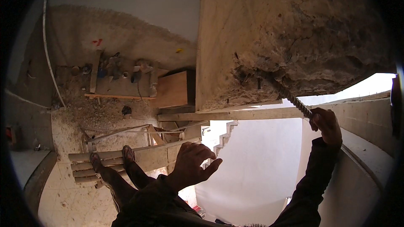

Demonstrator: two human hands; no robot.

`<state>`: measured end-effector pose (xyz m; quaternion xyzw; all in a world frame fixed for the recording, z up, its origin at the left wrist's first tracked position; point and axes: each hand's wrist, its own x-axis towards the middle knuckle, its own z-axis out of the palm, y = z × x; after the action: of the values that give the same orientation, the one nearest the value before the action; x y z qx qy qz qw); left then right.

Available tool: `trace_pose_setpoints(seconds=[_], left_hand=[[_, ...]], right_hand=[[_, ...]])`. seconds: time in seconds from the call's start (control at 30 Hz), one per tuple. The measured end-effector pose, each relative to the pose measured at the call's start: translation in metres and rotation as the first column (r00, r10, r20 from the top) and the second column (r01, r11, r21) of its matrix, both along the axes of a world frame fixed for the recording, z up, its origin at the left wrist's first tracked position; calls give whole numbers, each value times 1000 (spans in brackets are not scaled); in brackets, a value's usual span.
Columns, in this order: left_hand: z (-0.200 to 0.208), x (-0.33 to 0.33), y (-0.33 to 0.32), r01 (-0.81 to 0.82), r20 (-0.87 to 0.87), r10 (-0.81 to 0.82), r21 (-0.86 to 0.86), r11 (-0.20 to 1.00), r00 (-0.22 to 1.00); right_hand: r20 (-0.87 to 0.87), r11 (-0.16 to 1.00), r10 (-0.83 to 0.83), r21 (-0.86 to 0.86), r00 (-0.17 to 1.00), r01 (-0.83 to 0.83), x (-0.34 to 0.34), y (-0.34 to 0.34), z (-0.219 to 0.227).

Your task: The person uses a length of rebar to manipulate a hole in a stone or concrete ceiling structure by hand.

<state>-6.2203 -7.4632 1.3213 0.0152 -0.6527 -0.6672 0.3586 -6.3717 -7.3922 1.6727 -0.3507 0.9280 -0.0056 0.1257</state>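
Note:
My right hand (327, 127) is closed round the lower end of a ribbed steel bar (296, 103). The bar slants up to the left, and its far end meets the ragged underside of a broken concrete block (252, 65); whether it is embedded there I cannot tell. In mid-air below the block is my left hand (194, 163), its fingers loosely bent and the thumb apart from them, with nothing seen between. Dark sleeves cover both forearms.
My sandalled feet (128, 154) stand on a raised platform of wooden planks (84, 167). Rubble (84, 120) covers the floor beyond, near a wooden box (173, 89). A long beam (235, 114) runs under the block. Stairs (225, 136) show far below.

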Motion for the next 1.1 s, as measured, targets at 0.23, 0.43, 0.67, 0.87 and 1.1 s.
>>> trace_pose_setpoints(seconds=[0.23,0.43,0.67,0.87,1.1], left_hand=[[-5,5,0,9,10,-9,20,1000,1000],[-5,8,-3,8,19,-8,11,1000,1000],[27,-30,-38,-172,-104,194,190,967,976],[76,-85,-80,-262,-317,346,278,924,883],[88,-92,-84,-295,-292,372,274,915,881]], right_hand=[[-42,999,32,44,999,-30,-10,-9,19],[-195,987,146,98,970,-129,-10,-20,11],[-325,988,151,76,933,-133,-7,-30,18],[-553,967,246,85,796,-240,-14,-27,11],[-668,954,275,102,691,-281,-30,-7,0]])
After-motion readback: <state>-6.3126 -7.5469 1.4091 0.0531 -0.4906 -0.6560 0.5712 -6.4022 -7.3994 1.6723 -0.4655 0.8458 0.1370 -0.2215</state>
